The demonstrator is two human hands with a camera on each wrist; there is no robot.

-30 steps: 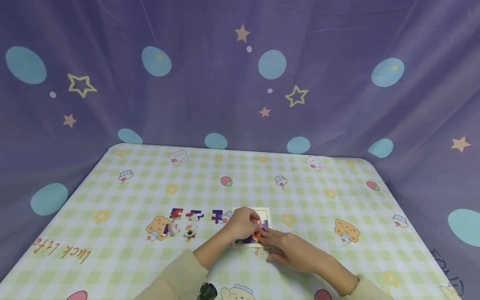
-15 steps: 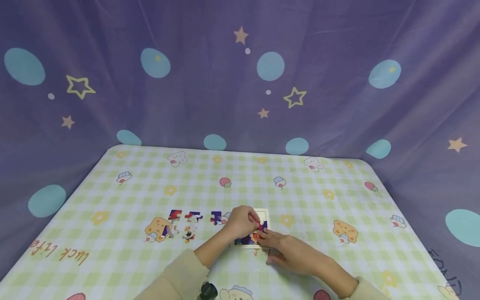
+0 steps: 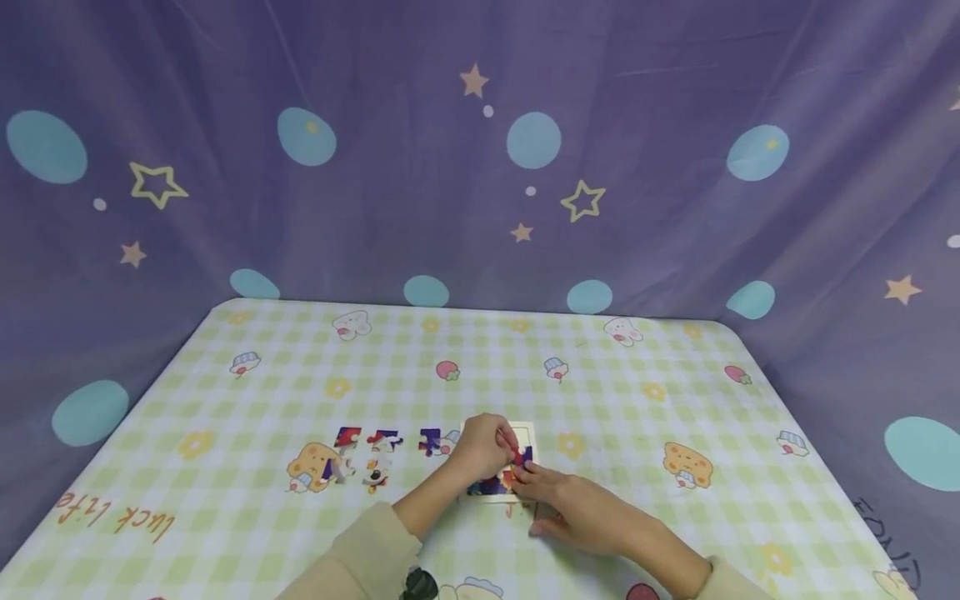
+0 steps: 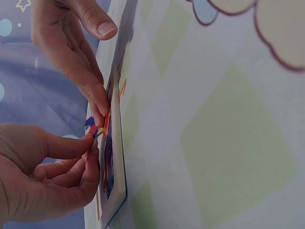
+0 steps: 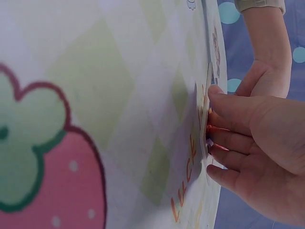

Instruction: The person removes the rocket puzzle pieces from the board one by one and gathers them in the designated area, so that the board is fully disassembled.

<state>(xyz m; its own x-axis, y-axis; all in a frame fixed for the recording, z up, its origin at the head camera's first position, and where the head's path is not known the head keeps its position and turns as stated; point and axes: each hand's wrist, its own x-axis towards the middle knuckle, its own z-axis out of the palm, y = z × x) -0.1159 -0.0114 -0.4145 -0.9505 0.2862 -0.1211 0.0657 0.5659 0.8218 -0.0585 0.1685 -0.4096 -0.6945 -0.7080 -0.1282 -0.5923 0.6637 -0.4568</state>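
Note:
A pale-framed jigsaw tray lies on the table under both hands, partly filled with purple, red and orange pieces. My left hand reaches over it from the left and pinches a small jigsaw piece between thumb and index finger, close over the tray's picture. From the right, my right hand rests its fairly straight fingertips on the fitted pieces beside that piece. Its thumb stands apart, near the tray's edge. Left of the tray lie several loose jigsaw pieces, among them a purple one nearest the left hand.
Farther left are a red-and-purple loose piece and a white one with a black spot. A green-checked cloth with printed cartoons covers the table. Behind hangs a purple curtain with stars and dots.
Both hands stay at the tray with only small finger movements. The piece in the left fingers has turned and shows more red. The whole head view has tilted up slightly.

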